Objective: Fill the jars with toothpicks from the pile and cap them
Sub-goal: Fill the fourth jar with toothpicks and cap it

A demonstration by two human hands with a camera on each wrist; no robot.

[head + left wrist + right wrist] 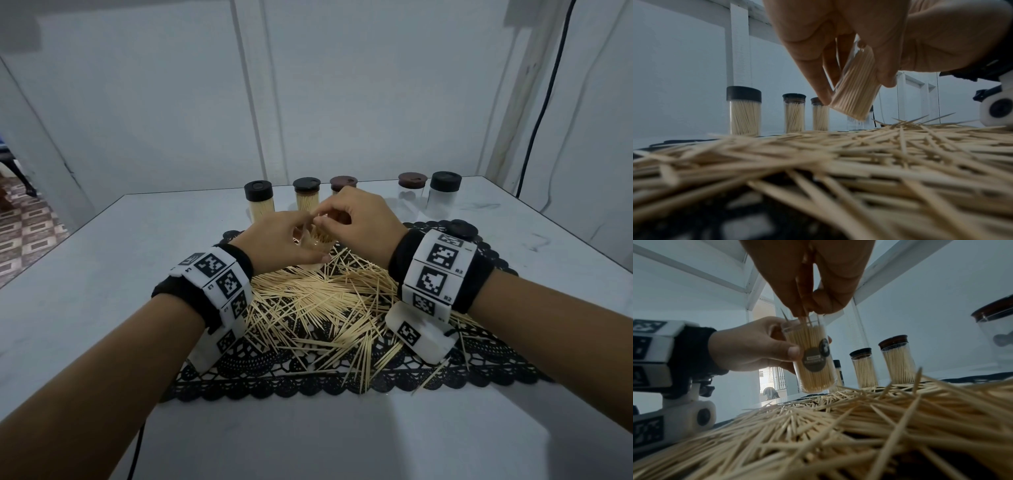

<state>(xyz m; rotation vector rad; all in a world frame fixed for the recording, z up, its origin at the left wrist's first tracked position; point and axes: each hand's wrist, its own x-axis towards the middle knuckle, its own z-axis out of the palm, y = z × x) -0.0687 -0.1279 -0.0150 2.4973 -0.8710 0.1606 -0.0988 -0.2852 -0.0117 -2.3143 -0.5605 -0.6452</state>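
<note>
My left hand [284, 236] grips an uncapped clear jar [813, 360] packed with toothpicks, tilted and lifted just above the pile [329, 301]. The same jar [855, 91] shows between thumb and fingers in the left wrist view. My right hand [356, 212] pinches a few toothpicks [805, 318] whose lower ends stand in the jar's mouth. Loose toothpicks lie spread over a black lace mat [342, 380]. Three capped, filled jars [259, 202] [307, 195] [342, 183] stand in a row behind. A loose black cap [463, 229] lies on the mat's far right.
Two capped jars with no toothpicks [412, 192] [444, 193] stand at the back right of the white table [102, 274]. A wall and a black cable [537, 130] rise behind. The table's left edge drops to a tiled floor [24, 233].
</note>
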